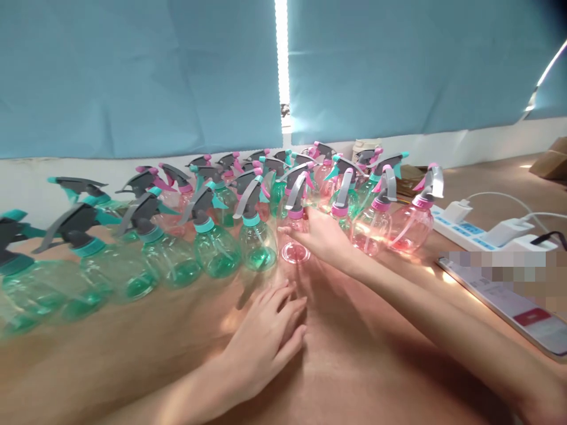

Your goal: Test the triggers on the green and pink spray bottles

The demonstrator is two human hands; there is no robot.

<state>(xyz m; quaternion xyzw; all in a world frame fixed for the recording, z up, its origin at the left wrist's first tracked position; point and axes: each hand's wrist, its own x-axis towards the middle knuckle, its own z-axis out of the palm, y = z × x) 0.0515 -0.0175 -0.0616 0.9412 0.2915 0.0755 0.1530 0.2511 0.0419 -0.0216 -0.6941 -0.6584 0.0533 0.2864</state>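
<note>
Bottle [296,237], pink with a grey trigger, stands on the table [354,366] in the front row of many sprayers [217,248], green to its left and pink to its right. Our right hand [321,239] lies against its right side, fingers stretched; we cannot tell whether they grip. Our left hand [266,336] rests flat and open on the table, nearer us.

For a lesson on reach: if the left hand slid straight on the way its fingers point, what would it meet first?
The left hand would likely meet the right hand holding the pink bottle; depth unclear.
</note>
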